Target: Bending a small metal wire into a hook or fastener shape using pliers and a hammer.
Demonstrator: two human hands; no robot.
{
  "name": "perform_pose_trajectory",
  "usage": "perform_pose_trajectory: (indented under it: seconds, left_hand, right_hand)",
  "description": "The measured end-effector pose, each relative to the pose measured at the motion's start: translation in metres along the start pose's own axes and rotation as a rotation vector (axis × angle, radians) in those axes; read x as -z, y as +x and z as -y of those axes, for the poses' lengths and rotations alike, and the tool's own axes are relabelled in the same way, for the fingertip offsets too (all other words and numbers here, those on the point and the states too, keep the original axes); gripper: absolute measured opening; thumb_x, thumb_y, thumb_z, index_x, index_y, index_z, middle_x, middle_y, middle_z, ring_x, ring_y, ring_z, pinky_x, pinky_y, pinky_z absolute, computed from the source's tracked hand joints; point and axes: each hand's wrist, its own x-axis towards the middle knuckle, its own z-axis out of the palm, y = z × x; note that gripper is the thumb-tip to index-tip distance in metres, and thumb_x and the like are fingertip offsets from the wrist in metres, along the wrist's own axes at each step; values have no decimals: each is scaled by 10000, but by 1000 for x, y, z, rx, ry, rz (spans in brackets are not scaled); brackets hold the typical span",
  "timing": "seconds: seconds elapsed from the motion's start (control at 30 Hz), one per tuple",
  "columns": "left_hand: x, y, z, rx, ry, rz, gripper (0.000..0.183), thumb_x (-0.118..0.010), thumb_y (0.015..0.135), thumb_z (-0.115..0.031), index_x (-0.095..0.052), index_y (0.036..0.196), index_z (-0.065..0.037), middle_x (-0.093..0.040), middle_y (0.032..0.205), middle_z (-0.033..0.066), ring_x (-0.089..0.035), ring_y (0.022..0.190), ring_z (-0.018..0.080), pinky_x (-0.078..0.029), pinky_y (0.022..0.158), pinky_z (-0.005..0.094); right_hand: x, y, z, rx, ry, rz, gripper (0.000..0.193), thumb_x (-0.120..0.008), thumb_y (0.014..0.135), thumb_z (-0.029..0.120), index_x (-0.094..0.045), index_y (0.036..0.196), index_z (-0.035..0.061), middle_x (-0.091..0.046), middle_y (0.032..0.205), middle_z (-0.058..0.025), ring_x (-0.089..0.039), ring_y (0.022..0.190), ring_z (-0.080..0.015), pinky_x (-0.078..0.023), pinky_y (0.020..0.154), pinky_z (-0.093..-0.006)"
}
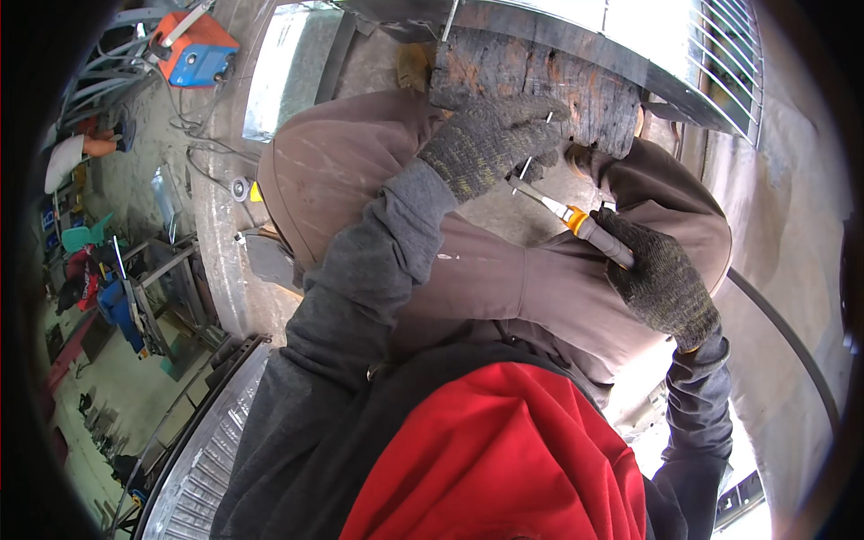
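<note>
Gripping a thin wire (pixel 536 151) with closed fingers, the left hand (pixel 490 142) in a grey knit glove rests against a dark, weathered wooden block (pixel 540 85) at twelve o'clock. Right hand (pixel 661 281), at three o'clock, is wrapped shut round the handles of orange-collared pliers (pixel 576 221), the tips pointing toward ten o'clock, near the wire's lower end; contact there cannot be told. Wire looks light, stiff yet bendable, likely springy and sharp-ended; best held close to the working end. Pliers rigid, best held well back on the handles. Brown trousers (pixel 504 270) beneath; ribbed metal guard (pixel 720 63) at one o'clock.
</note>
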Motion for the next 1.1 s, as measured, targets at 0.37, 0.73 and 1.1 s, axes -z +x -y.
perform_pose_trajectory:
  seconds: [0.37, 0.73, 1.1]
  left_hand:
    - [8, 2, -24, 525, -364, 128, 277, -697, 926, -109, -745, 1199, -109, -644, 1429, 88, -704, 1170, 238, -615, 932, 339]
    - [-5, -2, -58, 206, 145, -315, 583, -707, 908, -185, -579, 1476, -187, -657, 1324, 111, -617, 1208, 316, -469, 1087, 484]
    - [-53, 14, -62, -315, 674, 164, 350, -587, 943, -273, -654, 1276, -192, -660, 1207, 64, -576, 1299, 325, -317, 1237, 575]
  right_hand:
    - [-6, -1, -3, -15, 4, -2, 592, -671, 879, 64, -580, 1464, 44, -712, 1203, -243, -690, 1112, -401, -550, 973, -438]
    - [-23, 15, 1, -97, -61, -298, 396, -698, 968, 185, -646, 1329, 30, -739, 1025, -218, -721, 909, -412, -572, 810, -470]
    - [-44, 26, -33, -59, -114, -146, 311, -597, 1053, 224, -631, 1298, 36, -629, 1233, -232, -611, 1111, -430, -504, 946, -512]
